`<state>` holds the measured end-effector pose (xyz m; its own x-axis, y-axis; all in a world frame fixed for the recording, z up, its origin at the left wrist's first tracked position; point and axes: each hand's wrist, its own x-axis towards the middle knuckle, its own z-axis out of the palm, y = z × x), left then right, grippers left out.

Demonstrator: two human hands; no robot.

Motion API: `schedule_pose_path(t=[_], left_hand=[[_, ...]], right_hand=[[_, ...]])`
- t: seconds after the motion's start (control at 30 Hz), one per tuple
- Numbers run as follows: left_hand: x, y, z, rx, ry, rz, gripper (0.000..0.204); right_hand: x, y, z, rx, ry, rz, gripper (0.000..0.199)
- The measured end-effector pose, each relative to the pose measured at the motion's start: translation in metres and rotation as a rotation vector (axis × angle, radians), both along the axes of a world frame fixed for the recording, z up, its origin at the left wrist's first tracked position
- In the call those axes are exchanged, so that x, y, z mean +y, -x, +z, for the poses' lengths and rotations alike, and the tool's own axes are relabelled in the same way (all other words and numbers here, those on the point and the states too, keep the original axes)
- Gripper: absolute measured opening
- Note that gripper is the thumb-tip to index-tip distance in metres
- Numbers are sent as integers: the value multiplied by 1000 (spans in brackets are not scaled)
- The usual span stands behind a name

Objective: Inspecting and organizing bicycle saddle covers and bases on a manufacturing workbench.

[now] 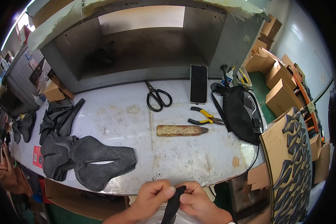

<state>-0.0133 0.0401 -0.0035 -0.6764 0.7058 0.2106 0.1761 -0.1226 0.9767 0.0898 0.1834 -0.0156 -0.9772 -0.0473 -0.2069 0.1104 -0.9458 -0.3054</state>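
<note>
Just in front of the table's near edge, both hands pinch one dark strip-like piece (171, 206) of what looks like cloth or leather. My left hand (153, 198) has its thumb pressed on the upper left side of it. My right hand (198, 199) grips the opposite edge with thumb and bent fingers. The strip's lower end hangs down toward my lap and leaves the picture. Nearest on the table, to the left, lies a black saddle-shaped padded piece (104, 162) with a slit in its middle.
On the white table (127, 119) lie black-handled scissors (158, 98), yellow-black pliers (207, 116), a wooden-handled tool (181, 130), a phone (198, 84) and a black bag (239, 112). More black pieces (61, 115) are piled left. A grey metal box (231, 44) stands behind; a board (291, 171) of dark pieces leans right.
</note>
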Motion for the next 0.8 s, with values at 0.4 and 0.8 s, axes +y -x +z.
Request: schedule_pose_path(t=[0.4,0.8], left_hand=[[-8,0,1,-156,148,-177,32],[-16,-5,34,-198,114,52,12]], right_hand=[[5,4,-3,-91,-38,-76,15],[-19,-7,8,215,-1503,-662,41]])
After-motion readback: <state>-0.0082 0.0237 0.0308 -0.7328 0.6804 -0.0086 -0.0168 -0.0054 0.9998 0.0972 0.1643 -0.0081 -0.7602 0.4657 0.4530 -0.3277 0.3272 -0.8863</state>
